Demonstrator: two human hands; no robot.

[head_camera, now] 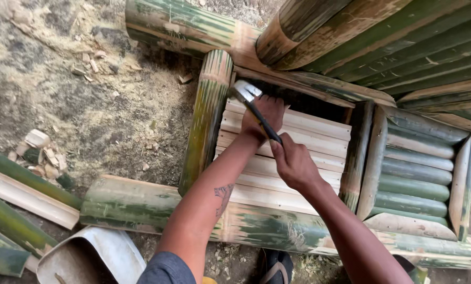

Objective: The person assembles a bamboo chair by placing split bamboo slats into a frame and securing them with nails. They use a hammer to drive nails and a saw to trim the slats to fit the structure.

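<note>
Right hand (293, 163) at frame centre, wrapped around hammer (254, 108) handle, head raised over pale bamboo slats (298, 152). Left hand (267, 113) pressed on top slat, seemingly pinching a nail, though hidden. Green bamboo frame (206, 121) boxing slats, keeping them aligned.

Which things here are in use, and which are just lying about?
In use:
- hammer, gripped by right hand
- left hand, pressed on the pale slats
- bamboo frame around the slats

Lying about:
- wood chips on the ground
- split bamboo pieces at left
- pale curved scrap at the bottom
</note>
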